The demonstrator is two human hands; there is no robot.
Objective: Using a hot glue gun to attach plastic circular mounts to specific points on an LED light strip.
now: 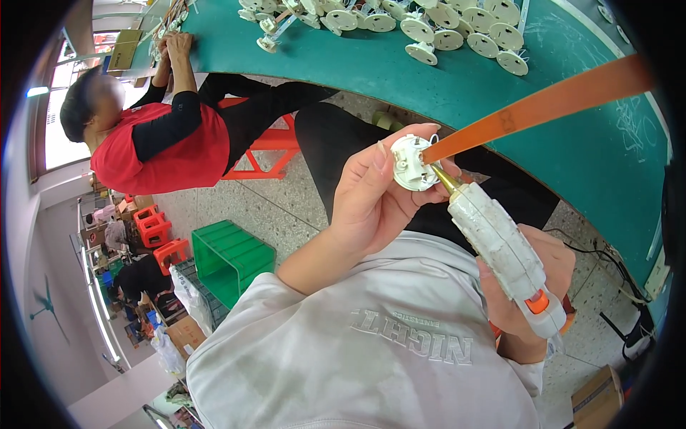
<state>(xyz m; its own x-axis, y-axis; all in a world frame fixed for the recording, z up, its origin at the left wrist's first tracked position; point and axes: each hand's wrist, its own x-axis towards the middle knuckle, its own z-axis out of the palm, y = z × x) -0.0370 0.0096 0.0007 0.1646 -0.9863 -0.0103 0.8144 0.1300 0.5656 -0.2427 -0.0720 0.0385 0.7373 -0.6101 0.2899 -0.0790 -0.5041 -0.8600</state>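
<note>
My left hand grips a round white plastic base by its edge, thumb on the near left side and fingers behind. From the base a long, flat orange strip rises toward the upper right. My right hand is wrapped round a white hot glue gun with an orange switch at its rear. Its brass nozzle points at the base, right where the strip meets it; whether it touches I cannot tell. The trigger is hidden under the gun.
Many round white bases lie piled on the green table. At the left, a person in red sits working by an orange stool. A green crate stands on the floor; black cables hang at the right.
</note>
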